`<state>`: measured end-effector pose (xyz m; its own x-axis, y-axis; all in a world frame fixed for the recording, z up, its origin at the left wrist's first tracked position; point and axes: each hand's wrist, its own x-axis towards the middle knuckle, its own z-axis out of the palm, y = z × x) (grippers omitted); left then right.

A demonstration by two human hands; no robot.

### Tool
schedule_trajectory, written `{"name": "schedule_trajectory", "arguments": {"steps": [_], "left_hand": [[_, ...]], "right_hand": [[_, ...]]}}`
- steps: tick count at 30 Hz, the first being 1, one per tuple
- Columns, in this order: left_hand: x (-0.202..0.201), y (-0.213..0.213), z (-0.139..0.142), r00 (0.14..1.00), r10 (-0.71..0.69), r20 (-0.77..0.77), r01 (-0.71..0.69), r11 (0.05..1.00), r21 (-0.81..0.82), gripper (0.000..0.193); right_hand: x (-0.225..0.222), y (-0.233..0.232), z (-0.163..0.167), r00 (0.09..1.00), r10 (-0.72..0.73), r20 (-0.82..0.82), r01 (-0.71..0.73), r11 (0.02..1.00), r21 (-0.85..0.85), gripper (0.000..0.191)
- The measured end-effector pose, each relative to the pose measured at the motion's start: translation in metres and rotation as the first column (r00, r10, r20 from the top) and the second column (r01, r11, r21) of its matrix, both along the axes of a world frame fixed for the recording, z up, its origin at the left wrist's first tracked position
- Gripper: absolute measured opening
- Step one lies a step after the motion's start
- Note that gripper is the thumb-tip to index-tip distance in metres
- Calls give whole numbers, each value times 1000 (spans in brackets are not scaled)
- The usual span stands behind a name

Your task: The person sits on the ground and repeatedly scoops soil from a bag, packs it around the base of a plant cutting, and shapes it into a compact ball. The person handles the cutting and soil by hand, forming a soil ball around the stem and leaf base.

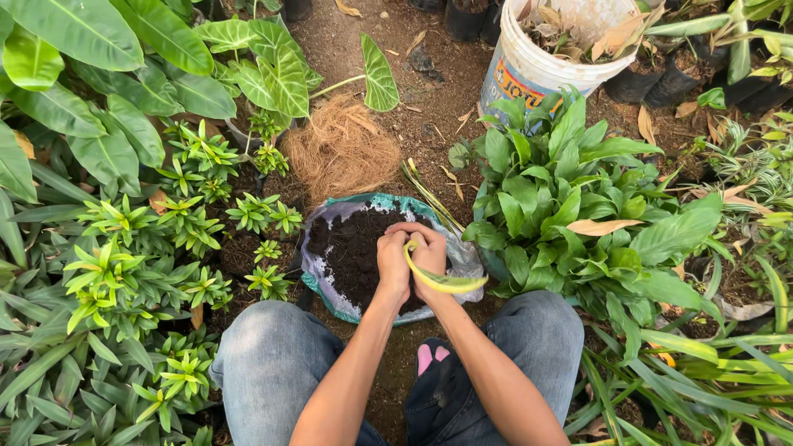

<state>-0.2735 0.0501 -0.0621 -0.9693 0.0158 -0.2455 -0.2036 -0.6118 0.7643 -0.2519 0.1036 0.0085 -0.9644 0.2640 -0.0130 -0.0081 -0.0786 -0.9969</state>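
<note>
Head view shows both my hands over the sack of dark soil point(351, 248). My left hand point(393, 263) and right hand point(429, 252) press together, fingers clenched around the base of a yellow-green leaf point(442, 282) that curls out below my right fingers. It looks light, limp and easy to tear, so I judge the firmer stem end inside my fingers the best hold. Soil lies just beyond my fingertips; a heap of brown fibre point(340, 150) sits farther off.
</note>
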Motion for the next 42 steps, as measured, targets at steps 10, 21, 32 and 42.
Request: {"name": "schedule_trajectory", "arguments": {"steps": [10,21,32,42], "left_hand": [[-2,-3,15,1000,16,26,-19,996,84,20],[-11,-12,18,975,-215,49,184,917,354,53],[-17,-37,33,930,-303,208,187,877,442,72],[-9,-34,62,989,-137,58,104,914,391,54]], "right_hand": [[-7,-3,-12,991,-13,-130,0,996,-94,32],[-7,13,5,980,149,-128,-125,976,177,85],[-10,-3,22,984,138,115,-169,927,334,34],[-11,2,30,942,268,-203,-181,913,365,49]]}}
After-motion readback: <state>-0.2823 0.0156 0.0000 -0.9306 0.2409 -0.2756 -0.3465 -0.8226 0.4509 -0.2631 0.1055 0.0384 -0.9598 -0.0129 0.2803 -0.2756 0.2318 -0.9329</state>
